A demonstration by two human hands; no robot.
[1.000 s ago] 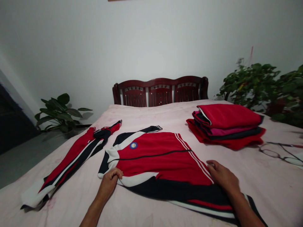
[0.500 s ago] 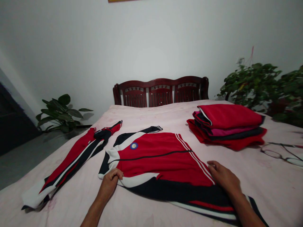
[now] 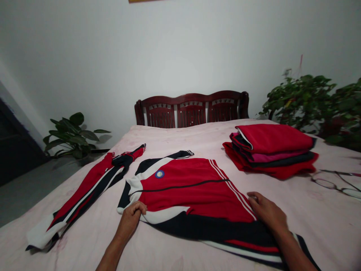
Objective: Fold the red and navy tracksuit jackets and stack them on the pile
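A red, navy and white zip-up track jacket lies spread on the bed, its collar to the left and its striped hem to the right. A round blue badge marks its chest. My left hand is closed on the white shoulder cloth beside the collar. At the hem's near corner, my right hand has its fingers curled in against the cloth, gripping the edge; some fingertips are hidden. The near sleeve runs beneath my right forearm.
Left of the jacket lies a second red and navy jacket, folded lengthwise. A stack of folded clothes and eyeglasses are on the right of the pink bedsheet. A wooden headboard stands behind, with plants on both sides.
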